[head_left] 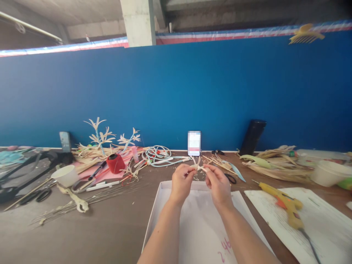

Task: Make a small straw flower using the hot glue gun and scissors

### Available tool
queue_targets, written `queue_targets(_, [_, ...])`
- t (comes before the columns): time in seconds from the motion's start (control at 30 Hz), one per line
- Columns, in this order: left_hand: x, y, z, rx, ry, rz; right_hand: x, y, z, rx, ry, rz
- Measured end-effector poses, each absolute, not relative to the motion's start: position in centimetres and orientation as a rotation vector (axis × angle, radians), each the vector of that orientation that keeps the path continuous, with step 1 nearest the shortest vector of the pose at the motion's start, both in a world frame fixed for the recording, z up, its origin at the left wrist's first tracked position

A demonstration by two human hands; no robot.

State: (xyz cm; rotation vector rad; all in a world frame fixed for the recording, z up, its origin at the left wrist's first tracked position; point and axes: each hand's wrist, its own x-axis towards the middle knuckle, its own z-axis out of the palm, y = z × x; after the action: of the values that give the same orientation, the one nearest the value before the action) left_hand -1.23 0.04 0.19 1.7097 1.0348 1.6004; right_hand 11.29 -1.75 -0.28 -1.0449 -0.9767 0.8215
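Over a white shallow box (153, 216), my left hand (181, 185) and my right hand (218, 187) meet at their fingertips. Both pinch a small pale husk flower (198, 165), whose thin strips stick up between the fingers. The thumb and index finger of each hand are closed on it. How it is joined at the centre is too small to make out. Just past my right hand lie black scissors (231, 178), partly hidden, and a light blue strip (236, 171).
A yellow glue gun (291, 209) lies on printed paper (324, 220) at right. Behind stand a phone (194, 145) and a black cylinder (252, 137). Leftward are a red thread spool (116, 164), a white cup (66, 176), wires (101, 198) and finished-looking husk flowers (101, 137). Dry husks (275, 167) lie back right.
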Motion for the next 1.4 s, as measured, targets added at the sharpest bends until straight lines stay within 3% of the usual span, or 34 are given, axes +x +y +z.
queue_targets(0.47, [-1.2, 0.2, -0.5, 2.048, 0.995, 1.520, 12.5, -1.8, 0.5, -0.883, -0.986, 1.168])
queue_targets(1.4, [-0.8, -0.2, -0.5, 1.887, 0.884, 1.409, 12.2, -0.9, -0.3, -0.954, -0.842, 1.118])
